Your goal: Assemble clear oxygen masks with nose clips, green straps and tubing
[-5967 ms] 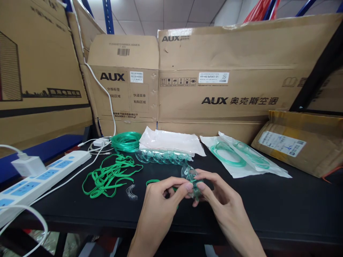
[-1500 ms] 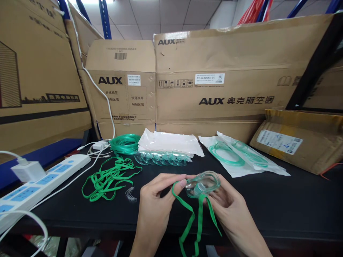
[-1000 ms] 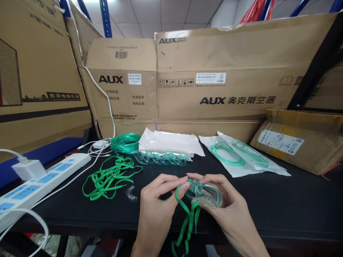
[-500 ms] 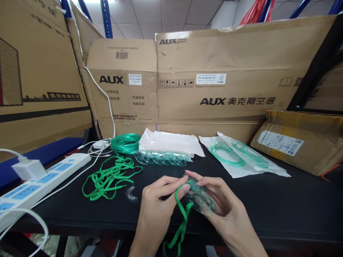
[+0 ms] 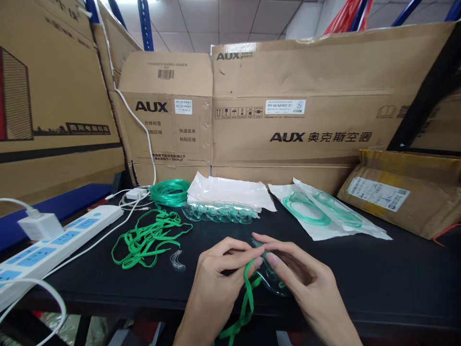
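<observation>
My left hand (image 5: 225, 274) pinches the end of a green strap (image 5: 248, 298) between thumb and fingers, at the upper edge of a clear green mask (image 5: 275, 283). The strap hangs down past the table's front edge. From the right, my right hand (image 5: 306, 276) grips the same mask, its thumb and fingers closed on the upper part. The fingertips of both hands almost meet and hide the spot where strap and mask come together. A row of clear masks (image 5: 219, 212) lies behind the hands, and a tangle of green straps (image 5: 151, 238) to the left.
Thin clear strips (image 5: 177, 259) lie left of my hands. Behind are coiled green tubing (image 5: 169, 192), white pouches (image 5: 230, 190) and packed tubing (image 5: 306, 211). A power strip (image 5: 61, 240) stands left, a taped box (image 5: 389, 187) right. Large cartons (image 5: 288, 105) wall the back of the table (image 5: 378, 278).
Both hands have shifted slightly right and closer together. The mask has tilted and is now more covered by the fingers of my right hand.
</observation>
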Tool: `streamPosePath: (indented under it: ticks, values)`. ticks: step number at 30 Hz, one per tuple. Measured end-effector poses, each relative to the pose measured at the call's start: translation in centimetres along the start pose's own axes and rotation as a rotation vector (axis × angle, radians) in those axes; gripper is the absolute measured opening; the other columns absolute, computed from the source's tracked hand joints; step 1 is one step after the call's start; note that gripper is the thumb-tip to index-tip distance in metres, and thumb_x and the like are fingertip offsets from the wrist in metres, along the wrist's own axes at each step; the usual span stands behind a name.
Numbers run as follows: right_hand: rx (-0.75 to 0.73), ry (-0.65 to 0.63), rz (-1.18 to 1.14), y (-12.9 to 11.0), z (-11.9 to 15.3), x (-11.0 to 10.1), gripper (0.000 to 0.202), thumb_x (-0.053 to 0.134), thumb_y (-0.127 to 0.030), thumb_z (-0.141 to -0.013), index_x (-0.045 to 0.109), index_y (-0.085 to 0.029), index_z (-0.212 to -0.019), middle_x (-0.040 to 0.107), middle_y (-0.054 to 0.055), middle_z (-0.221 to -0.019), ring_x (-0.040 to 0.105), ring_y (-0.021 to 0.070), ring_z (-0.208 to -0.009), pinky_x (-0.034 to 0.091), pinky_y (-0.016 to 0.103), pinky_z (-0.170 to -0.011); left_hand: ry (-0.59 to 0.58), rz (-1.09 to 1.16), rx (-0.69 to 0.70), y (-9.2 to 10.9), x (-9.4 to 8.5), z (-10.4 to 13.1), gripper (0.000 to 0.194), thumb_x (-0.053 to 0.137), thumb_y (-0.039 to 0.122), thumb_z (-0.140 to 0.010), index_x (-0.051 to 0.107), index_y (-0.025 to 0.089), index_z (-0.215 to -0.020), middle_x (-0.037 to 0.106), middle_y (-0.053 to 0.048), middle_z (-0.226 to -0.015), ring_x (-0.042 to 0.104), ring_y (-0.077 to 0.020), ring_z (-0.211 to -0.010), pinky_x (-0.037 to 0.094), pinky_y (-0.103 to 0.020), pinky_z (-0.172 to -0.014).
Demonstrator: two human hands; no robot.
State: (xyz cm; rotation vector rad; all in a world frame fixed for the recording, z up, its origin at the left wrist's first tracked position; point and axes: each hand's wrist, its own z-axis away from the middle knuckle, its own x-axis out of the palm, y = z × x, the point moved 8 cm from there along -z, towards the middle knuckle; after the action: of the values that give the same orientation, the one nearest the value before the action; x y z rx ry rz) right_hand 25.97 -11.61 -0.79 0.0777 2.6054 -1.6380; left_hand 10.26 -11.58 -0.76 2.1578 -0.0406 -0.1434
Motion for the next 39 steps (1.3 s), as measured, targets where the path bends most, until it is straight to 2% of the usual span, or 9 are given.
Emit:
streamPosePath:
  ticks: [5, 9, 12, 16, 21, 26, 29, 32, 39]
  values:
    - [0.035, -0.017, -0.044, 0.3, 0.1, -0.1, 0.012, 0.078, -0.036, -0.085, 0.076, -0.024, -0.085, 0.077, 0.008, -0.120, 0.069, 0.0280, -0.119, 0.053, 0.036, -0.105, -0.048, 0.015, -0.002, 0.0, 0.2, 0.0, 0.027, 0.068, 0.016, -0.090, 0.082, 0.031, -0.107, 0.073, -0.003, -0.094, 0.067, -0.0142, -0.083, 0.052, -0.020, -0.072]
    - [0.069, -0.015, -0.078, 0.8, 0.3, -0.3, 0.011, 0.076, -0.035, -0.088, 0.075, -0.025, -0.085, 0.073, 0.007, -0.129, 0.065, 0.0274, -0.125, 0.050, 0.034, -0.107, -0.052, 0.108, -0.150, -0.7, 0.0, 0.1, 0.029, 0.059, 0.020, -0.096, 0.079, 0.028, -0.115, 0.078, -0.002, -0.097, 0.070, -0.0143, -0.087, 0.054, -0.021, -0.083]
    - [0.061, -0.010, -0.074, 0.9, 0.4, -0.3, 0.011, 0.076, -0.036, -0.088, 0.075, -0.025, -0.084, 0.072, 0.006, -0.130, 0.064, 0.0272, -0.126, 0.049, 0.034, -0.108, -0.027, 0.159, -0.243, -1.3, -0.2, 0.1, 0.031, 0.052, 0.030, -0.101, 0.077, 0.024, -0.119, 0.079, -0.001, -0.091, 0.071, -0.0139, -0.083, 0.055, -0.022, -0.083]
    - [0.037, -0.007, -0.077, 0.9, 0.4, -0.3, 0.012, 0.076, -0.036, -0.088, 0.075, -0.025, -0.086, 0.072, 0.008, -0.132, 0.063, 0.0286, -0.127, 0.051, 0.034, -0.106, -0.049, 0.066, -0.288, -1.6, 0.0, 0.2, 0.032, 0.066, 0.034, -0.094, 0.073, 0.025, -0.124, 0.079, 0.001, -0.087, 0.070, -0.0149, -0.082, 0.054, -0.023, -0.083]
    - [0.025, -0.018, -0.059, 0.6, 0.3, -0.2, 0.012, 0.074, -0.035, -0.089, 0.074, -0.025, -0.085, 0.071, 0.007, -0.132, 0.060, 0.0280, -0.131, 0.047, 0.035, -0.111, -0.081, -0.010, -0.217, -1.1, 0.4, 0.0, 0.034, 0.067, 0.024, -0.091, 0.072, 0.029, -0.124, 0.077, 0.003, -0.091, 0.068, -0.0150, -0.086, 0.051, -0.025, -0.087]
    - [0.012, -0.009, -0.061, 0.5, 0.1, -0.4, 0.011, 0.077, -0.036, -0.087, 0.077, -0.025, -0.088, 0.072, 0.008, -0.132, 0.061, 0.0286, -0.130, 0.049, 0.037, -0.109, -0.034, -0.096, -0.136, -0.6, 0.1, 0.0, 0.032, 0.066, 0.024, -0.092, 0.072, 0.029, -0.123, 0.074, 0.002, -0.089, 0.064, -0.0152, -0.083, 0.050, -0.026, -0.085]
    - [0.008, 0.003, -0.082, 0.5, 0.1, -0.4, 0.009, 0.079, -0.034, -0.084, 0.078, -0.026, -0.089, 0.073, 0.007, -0.130, 0.064, 0.0277, -0.127, 0.051, 0.035, -0.107, -0.029, -0.163, -0.059, -0.2, 0.2, 0.0, 0.029, 0.063, 0.026, -0.096, 0.071, 0.030, -0.123, 0.074, 0.002, -0.093, 0.064, -0.0154, -0.084, 0.046, -0.032, -0.098]
    - [0.008, 0.005, -0.091, 0.4, 0.2, -0.3, 0.009, 0.080, -0.033, -0.084, 0.079, -0.026, -0.089, 0.074, 0.007, -0.129, 0.064, 0.0275, -0.126, 0.053, 0.034, -0.105, -0.031, -0.211, -0.011, -0.1, 0.2, 0.1, 0.030, 0.060, 0.025, -0.099, 0.069, 0.034, -0.125, 0.074, 0.004, -0.096, 0.066, -0.0142, -0.087, 0.036, -0.036, -0.113]
    - [0.014, 0.003, -0.068, 0.1, 0.2, -0.1, 0.010, 0.079, -0.035, -0.084, 0.078, -0.025, -0.083, 0.074, 0.008, -0.128, 0.064, 0.0293, -0.126, 0.053, 0.035, -0.105, -0.021, -0.284, 0.009, 0.0, 0.3, 0.2, 0.030, 0.059, 0.021, -0.099, 0.070, 0.033, -0.124, 0.074, 0.003, -0.097, 0.067, -0.0154, -0.090, 0.031, -0.039, -0.118]
